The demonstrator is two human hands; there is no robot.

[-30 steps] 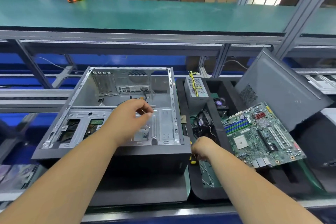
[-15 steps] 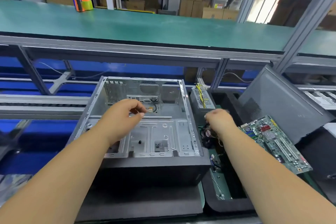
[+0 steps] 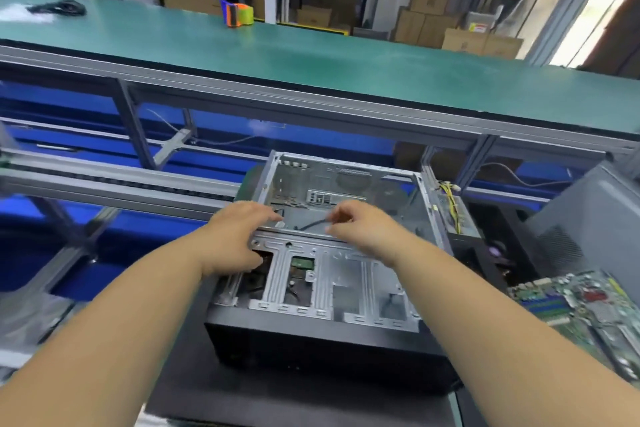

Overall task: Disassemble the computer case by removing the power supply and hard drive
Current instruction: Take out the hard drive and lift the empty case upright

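Both hands now work inside the computer case point(image 3: 322, 253): the right hand point(image 3: 360, 229), back from the tray beside it, pinches a black cable point(image 3: 310, 225), the left hand point(image 3: 235, 236) lies spread on the drive cage point(image 3: 346, 274), so the hard drive point(image 3: 302, 263) beneath looks next.

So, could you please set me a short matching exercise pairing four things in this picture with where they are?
Things:
1. tape dispenser
2. motherboard
3. power supply
4. black cable

Places:
A. inside the case, between the two hands
B. on the far green bench
C. just right of the case, yellow wires on top
D. lower right, outside the case

Pairs: 1-B, 2-D, 3-C, 4-A
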